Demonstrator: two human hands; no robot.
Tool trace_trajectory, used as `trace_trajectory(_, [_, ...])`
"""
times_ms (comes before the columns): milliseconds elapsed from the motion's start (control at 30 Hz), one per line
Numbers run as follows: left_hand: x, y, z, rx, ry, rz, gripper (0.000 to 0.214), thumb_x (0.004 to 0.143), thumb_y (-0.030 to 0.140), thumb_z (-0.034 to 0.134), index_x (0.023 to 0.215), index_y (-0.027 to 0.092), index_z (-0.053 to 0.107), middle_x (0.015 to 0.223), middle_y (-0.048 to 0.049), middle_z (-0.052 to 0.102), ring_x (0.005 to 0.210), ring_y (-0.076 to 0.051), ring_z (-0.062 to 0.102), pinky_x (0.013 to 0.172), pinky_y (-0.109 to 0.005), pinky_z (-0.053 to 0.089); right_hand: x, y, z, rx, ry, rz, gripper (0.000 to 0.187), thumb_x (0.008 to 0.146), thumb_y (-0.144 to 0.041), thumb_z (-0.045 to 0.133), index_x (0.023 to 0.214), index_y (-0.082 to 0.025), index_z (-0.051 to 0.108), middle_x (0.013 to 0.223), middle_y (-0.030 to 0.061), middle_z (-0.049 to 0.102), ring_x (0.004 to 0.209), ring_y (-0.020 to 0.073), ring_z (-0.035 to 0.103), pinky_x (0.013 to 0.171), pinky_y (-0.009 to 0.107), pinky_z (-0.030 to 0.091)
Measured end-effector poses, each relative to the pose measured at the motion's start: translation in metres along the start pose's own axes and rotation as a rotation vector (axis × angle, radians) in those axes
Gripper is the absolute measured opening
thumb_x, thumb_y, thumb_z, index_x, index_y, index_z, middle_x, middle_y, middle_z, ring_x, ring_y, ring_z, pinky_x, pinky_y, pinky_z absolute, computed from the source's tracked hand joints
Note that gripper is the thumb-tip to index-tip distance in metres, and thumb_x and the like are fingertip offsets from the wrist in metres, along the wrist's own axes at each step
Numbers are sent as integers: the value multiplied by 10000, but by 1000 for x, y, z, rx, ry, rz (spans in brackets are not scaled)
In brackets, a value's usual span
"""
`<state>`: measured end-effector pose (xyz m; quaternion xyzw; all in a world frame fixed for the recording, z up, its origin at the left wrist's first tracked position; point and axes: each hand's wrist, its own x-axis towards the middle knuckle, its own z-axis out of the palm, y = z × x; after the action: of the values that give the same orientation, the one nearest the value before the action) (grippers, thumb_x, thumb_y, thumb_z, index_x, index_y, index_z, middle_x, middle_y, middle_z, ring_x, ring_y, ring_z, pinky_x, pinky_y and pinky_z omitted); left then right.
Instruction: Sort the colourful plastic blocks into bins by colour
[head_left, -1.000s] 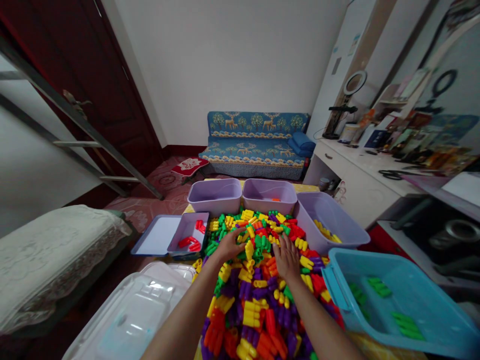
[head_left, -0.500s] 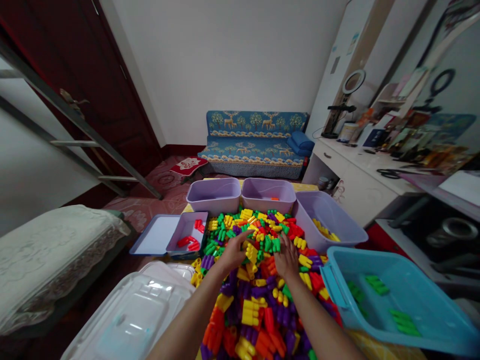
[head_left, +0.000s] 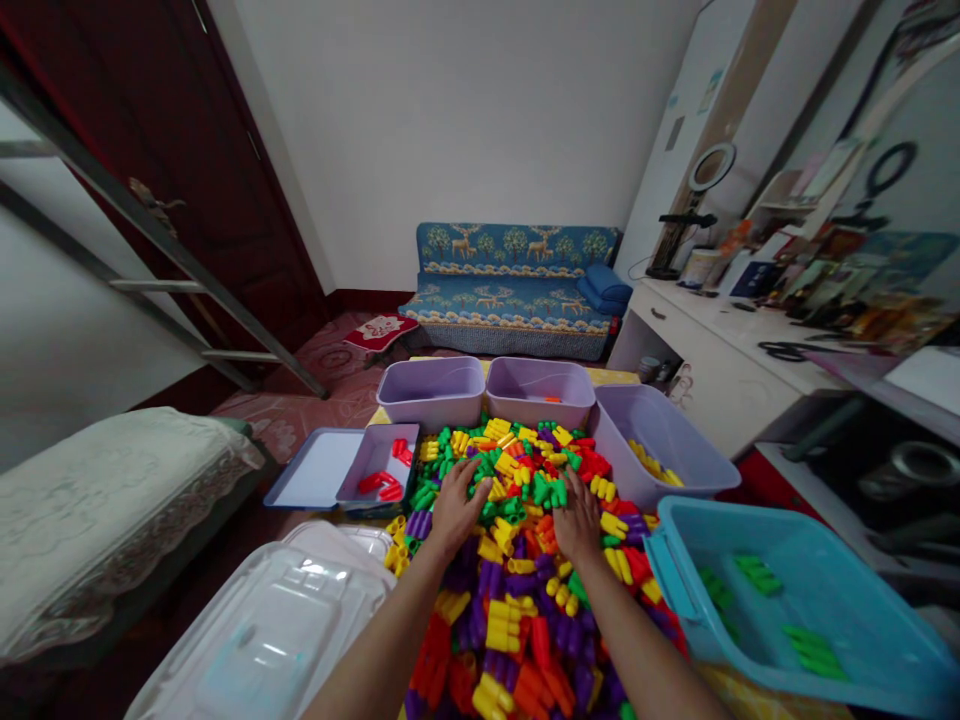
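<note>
Two bare hands work over a sprawling heap of red, yellow, green and purple plastic ridged blocks [head_left: 502,625].
The turquoise plastic tub [head_left: 825,580], holding green blocks, sits close by the heap, apparently for easy reach. The left hand [head_left: 456,505] is loosely spread on it, seemingly empty; the right hand [head_left: 576,515] touches a green ridged plastic block [head_left: 551,491], though whether it grips I cannot tell. Beyond, two lilac plastic tubs [head_left: 435,409] seem to fence the heap's far edge.
</note>
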<state>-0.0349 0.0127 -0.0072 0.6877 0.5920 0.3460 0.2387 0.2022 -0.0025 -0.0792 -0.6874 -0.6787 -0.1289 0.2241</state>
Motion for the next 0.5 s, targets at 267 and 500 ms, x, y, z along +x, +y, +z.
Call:
trace_trajectory(267, [-4, 1, 3, 169, -56, 21, 574, 795, 543, 630, 1293, 261, 574, 1446, -73, 447, 1338, -256, 408, 1067, -371, 399, 0, -1, -1, 112, -8, 72, 431, 922, -202, 332, 1301, -179, 535, 1450, 110, 453, 1317, 248, 414, 1078, 439, 332])
trace_trajectory(500, [-2, -1, 7, 170, -23, -17, 492, 829, 477, 616, 1271, 262, 589, 1428, -60, 481, 1311, -245, 440, 1022, -367, 440, 23, 10, -6, 739, -62, 379, 433, 717, -224, 429, 1052, -198, 703, 1183, 81, 673, 1135, 248, 590, 1006, 406, 430])
